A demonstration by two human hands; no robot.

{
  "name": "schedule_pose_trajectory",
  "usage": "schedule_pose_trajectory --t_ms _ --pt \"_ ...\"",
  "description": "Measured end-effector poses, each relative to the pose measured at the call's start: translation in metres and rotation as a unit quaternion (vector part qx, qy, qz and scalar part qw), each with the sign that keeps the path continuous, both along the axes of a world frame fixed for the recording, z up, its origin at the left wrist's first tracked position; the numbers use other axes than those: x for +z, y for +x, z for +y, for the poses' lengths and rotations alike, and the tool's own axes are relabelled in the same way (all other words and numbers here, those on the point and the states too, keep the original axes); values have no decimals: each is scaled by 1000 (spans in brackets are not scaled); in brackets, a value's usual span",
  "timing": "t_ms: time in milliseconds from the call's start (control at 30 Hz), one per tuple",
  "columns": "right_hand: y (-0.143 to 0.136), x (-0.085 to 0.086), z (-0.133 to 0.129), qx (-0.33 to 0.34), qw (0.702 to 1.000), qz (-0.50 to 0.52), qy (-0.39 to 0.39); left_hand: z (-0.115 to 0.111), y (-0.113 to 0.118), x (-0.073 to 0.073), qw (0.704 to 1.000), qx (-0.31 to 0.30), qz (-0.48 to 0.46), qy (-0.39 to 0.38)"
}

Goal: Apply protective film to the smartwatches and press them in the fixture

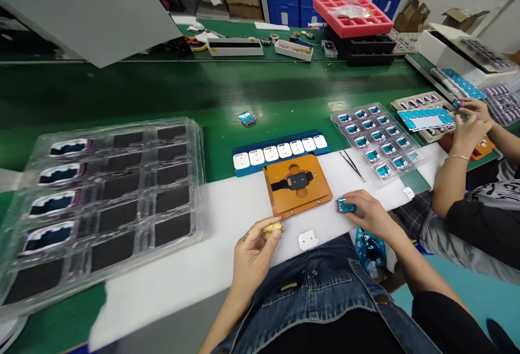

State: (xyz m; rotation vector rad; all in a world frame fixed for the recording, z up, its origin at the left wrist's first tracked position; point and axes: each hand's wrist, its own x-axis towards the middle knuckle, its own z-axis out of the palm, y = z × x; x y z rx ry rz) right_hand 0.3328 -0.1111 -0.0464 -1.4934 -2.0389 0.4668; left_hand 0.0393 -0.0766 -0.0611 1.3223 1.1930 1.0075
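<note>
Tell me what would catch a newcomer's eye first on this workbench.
The bright orange fixture stands out first, on the white sheet near mid-picture. Nearby, the left hand holds a small yellow piece, and the right hand a shiny blue piece. Farther back, right of centre, a red tray sits atop black trays.

Pale glare on green tabletop

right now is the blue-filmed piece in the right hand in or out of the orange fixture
Out: the right hand holds the blue-filmed piece beside the orange fixture, with a gap between.
</note>
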Motion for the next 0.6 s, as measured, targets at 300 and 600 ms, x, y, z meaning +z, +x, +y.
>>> schedule_pose_trajectory --t_ms 300,600 --pt "-28 51 42 -40 995 79 55 -1 -2 2 999 -18 -30 -5" --pt "-76 70 107 103 993 21 -46 0 -5 -1 996 -1 -81 -27"
